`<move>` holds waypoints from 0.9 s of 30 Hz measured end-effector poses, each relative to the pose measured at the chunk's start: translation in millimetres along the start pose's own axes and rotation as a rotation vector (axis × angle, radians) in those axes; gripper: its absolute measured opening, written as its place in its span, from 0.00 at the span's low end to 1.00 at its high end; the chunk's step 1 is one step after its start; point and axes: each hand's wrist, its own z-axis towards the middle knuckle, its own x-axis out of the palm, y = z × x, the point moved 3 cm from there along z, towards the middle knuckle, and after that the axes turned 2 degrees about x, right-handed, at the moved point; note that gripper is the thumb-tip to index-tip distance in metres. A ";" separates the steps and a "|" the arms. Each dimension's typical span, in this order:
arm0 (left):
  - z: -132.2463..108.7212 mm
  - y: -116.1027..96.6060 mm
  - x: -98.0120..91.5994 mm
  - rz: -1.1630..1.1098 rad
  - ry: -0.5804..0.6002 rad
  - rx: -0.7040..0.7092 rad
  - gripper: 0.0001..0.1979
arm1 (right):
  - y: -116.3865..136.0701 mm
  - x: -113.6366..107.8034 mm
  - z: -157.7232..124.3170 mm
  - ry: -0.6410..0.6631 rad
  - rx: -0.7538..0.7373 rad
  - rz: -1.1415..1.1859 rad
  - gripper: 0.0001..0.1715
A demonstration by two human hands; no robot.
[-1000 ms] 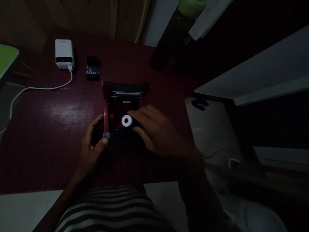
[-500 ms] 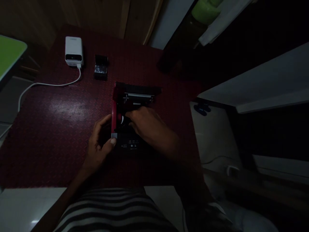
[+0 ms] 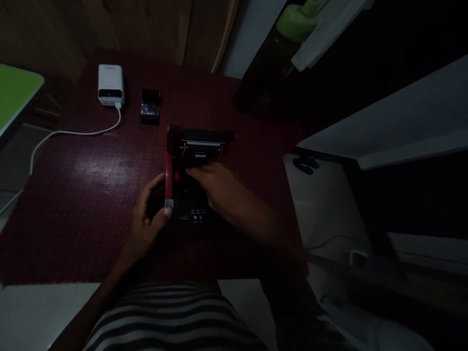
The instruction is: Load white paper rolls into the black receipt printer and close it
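- Through the head view, I have the red-and-black printer (image 3: 168, 178) on the dark red tabletop (image 3: 109, 234), near the front edge, probably so both hands can reach it comfortably.
- Its lid (image 3: 208, 135) stands raised at the back, which leaves the bay uncovered from above.
- My left hand (image 3: 146, 219) has its thumb on the near-left corner, fingers curved by the red side wall. Thumb and fingers are apart, touching rather than closed round it; I judge this a brace against sliding.
- My right hand (image 3: 215, 183) comes in from the right with its fingertips down in the bay, leaving the left wall to the other hand. Its fingers look drawn together, but I cannot tell whether they are clamped on anything; the bay is too dark.
- The power bank (image 3: 110, 80) sits at the rear left, its white cable (image 3: 80, 132) running off leftward, seemingly so neither crowds my hands.
- A small black case (image 3: 150, 105) lies beside it, well apart from my fingers.
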 end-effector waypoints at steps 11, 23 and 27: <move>61.1 -26.5 -7.8 0.034 -0.131 0.131 0.31 | 4.3 6.9 -46.5 -0.261 -0.161 0.045 0.11; 53.2 -44.8 10.6 0.082 -0.173 0.085 0.09 | 24.8 27.9 -82.6 -0.711 -0.070 -0.262 0.14; 28.0 -29.1 12.7 -0.012 -0.124 -0.088 0.29 | 22.4 26.9 -81.4 -0.666 -0.058 -0.156 0.10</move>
